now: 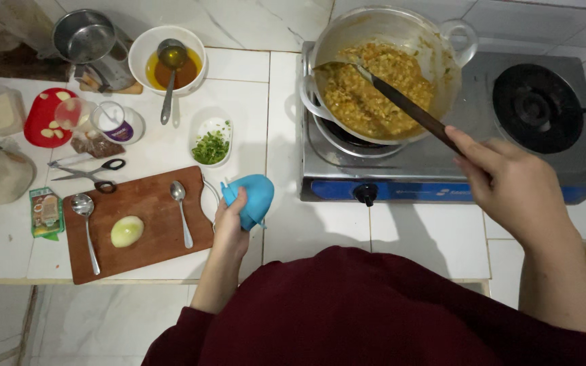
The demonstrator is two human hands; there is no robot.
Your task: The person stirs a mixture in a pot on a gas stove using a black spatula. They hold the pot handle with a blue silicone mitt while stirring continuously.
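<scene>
The right hand (510,183) closes its grip on a dark spatula (401,102), blade in the pot (381,74) on the stove (578,156), handle keeping fingers clear. The left hand (228,224) clasps a blue cup (252,196) over the table (286,135).

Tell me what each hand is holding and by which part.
The right hand grips the dark-handled metal spatula at the end of its handle. The left hand clasps the light blue rounded plastic container around its side.
</scene>
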